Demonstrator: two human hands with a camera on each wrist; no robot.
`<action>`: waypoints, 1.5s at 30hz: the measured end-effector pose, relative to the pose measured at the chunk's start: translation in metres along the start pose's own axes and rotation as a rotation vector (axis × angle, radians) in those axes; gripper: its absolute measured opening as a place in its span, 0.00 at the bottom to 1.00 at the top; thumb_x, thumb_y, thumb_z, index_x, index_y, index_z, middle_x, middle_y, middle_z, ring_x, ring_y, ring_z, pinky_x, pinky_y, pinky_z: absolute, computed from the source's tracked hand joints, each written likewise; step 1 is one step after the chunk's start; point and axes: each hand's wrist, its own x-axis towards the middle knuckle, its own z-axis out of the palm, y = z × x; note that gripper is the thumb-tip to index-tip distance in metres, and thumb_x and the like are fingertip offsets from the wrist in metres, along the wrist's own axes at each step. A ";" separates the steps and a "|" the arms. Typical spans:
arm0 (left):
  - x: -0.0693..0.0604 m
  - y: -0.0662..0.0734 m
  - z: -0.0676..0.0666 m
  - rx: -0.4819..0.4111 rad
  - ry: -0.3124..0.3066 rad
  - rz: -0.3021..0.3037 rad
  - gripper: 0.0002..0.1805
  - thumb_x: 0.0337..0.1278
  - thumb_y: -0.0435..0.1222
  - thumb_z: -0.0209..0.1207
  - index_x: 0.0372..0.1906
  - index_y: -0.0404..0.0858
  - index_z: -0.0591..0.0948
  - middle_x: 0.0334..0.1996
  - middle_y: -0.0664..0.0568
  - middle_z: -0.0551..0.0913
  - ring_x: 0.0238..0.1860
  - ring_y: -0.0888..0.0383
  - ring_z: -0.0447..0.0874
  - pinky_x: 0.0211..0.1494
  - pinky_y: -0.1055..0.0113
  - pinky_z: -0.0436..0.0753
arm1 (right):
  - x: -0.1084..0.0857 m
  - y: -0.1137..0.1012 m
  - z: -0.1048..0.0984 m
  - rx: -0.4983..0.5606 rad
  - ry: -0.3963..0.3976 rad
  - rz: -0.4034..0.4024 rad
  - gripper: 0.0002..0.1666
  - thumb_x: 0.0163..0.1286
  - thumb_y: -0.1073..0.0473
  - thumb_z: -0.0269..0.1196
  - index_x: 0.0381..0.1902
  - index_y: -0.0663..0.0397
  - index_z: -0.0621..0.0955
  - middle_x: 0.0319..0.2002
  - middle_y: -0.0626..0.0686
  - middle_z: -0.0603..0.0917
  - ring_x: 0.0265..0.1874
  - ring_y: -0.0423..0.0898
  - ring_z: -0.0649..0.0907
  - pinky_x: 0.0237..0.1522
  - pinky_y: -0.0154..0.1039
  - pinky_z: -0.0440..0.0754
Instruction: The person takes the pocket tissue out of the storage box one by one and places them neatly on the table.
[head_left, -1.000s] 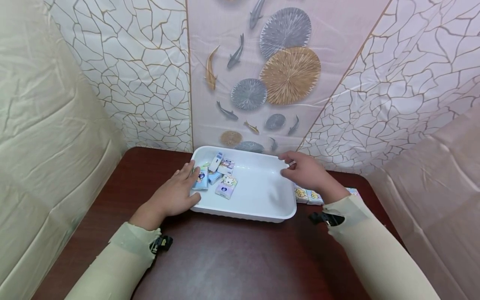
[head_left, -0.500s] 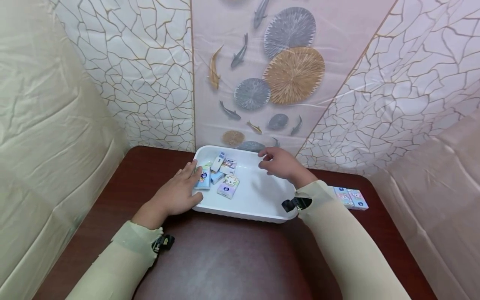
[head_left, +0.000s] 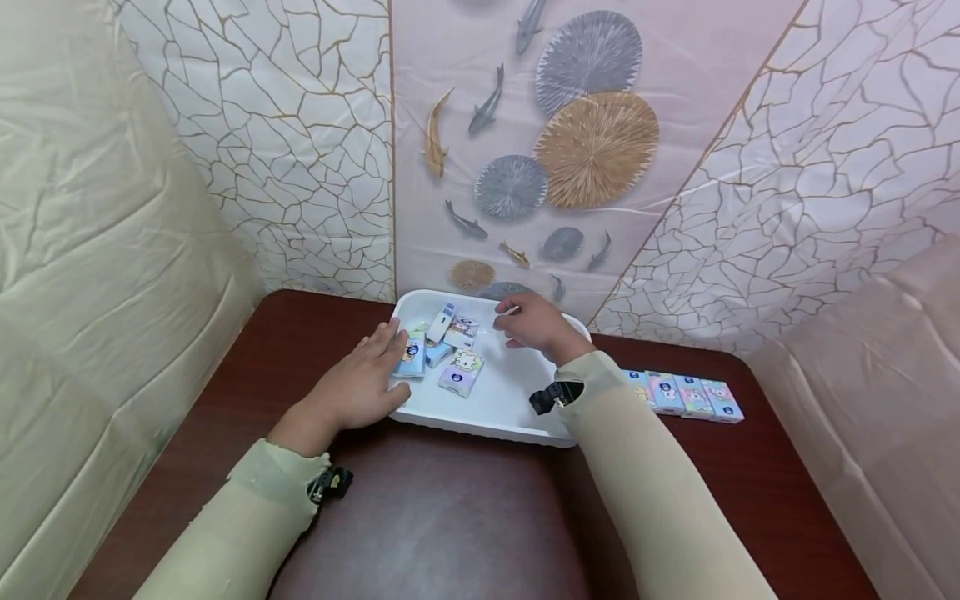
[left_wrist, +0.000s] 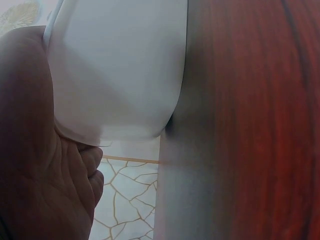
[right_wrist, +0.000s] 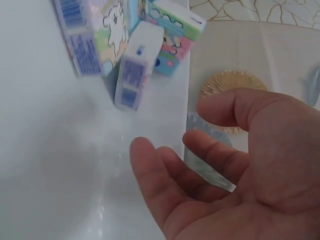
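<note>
A white plastic tray [head_left: 480, 427] lies on the table, with several small cartoon-printed packs, like pocket tissues, at its left end. My left hand [head_left: 352, 385] rests on the tray's left rim, fingers straight, beside a blue pack [head_left: 412, 358]. In the left wrist view that hand [left_wrist: 45, 140] touches the tray wall [left_wrist: 120, 70]. Over the back part of the tray hovers my right hand [head_left: 536, 325], loosely curved and holding nothing. A white-sided pack [right_wrist: 136, 70] is just beyond its fingertips in the right wrist view. Nearer the front lies a purple pack [head_left: 461, 372].
Several similar packs [head_left: 693, 396] stand in a row on the dark red-brown table [head_left: 450, 517], right of the tray and partly behind the right forearm. A patterned cloth wall [head_left: 322, 167] rises directly behind the table.
My right hand has moved left from the tray's right rim to above its middle, near the packs. The row of packs at right has come into fuller view. The left hand stays on the rim.
</note>
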 end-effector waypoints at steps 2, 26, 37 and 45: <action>0.000 0.001 -0.001 -0.004 -0.001 0.001 0.51 0.78 0.53 0.54 0.92 0.34 0.48 0.95 0.44 0.38 0.95 0.42 0.38 0.96 0.42 0.51 | 0.003 0.000 0.005 0.043 0.008 0.002 0.27 0.79 0.58 0.67 0.71 0.62 0.81 0.60 0.62 0.84 0.58 0.59 0.88 0.59 0.49 0.94; 0.002 0.001 0.000 0.017 -0.008 -0.015 0.52 0.77 0.54 0.53 0.93 0.35 0.46 0.95 0.46 0.38 0.95 0.44 0.37 0.96 0.43 0.51 | 0.025 -0.001 0.049 0.164 0.031 0.128 0.17 0.78 0.54 0.73 0.57 0.57 0.86 0.52 0.57 0.87 0.49 0.52 0.91 0.56 0.45 0.94; 0.002 0.001 0.000 0.009 -0.004 -0.007 0.52 0.76 0.54 0.53 0.93 0.34 0.48 0.95 0.45 0.39 0.95 0.43 0.39 0.96 0.44 0.52 | 0.024 -0.002 0.057 0.283 0.011 0.142 0.24 0.76 0.60 0.75 0.64 0.61 0.82 0.57 0.60 0.86 0.48 0.52 0.90 0.60 0.48 0.94; 0.002 0.000 0.001 0.006 -0.008 -0.012 0.52 0.77 0.54 0.54 0.93 0.34 0.48 0.95 0.46 0.39 0.95 0.43 0.38 0.96 0.43 0.51 | 0.025 -0.002 0.057 0.356 0.002 0.150 0.26 0.75 0.65 0.74 0.68 0.55 0.82 0.63 0.59 0.84 0.57 0.54 0.87 0.65 0.51 0.91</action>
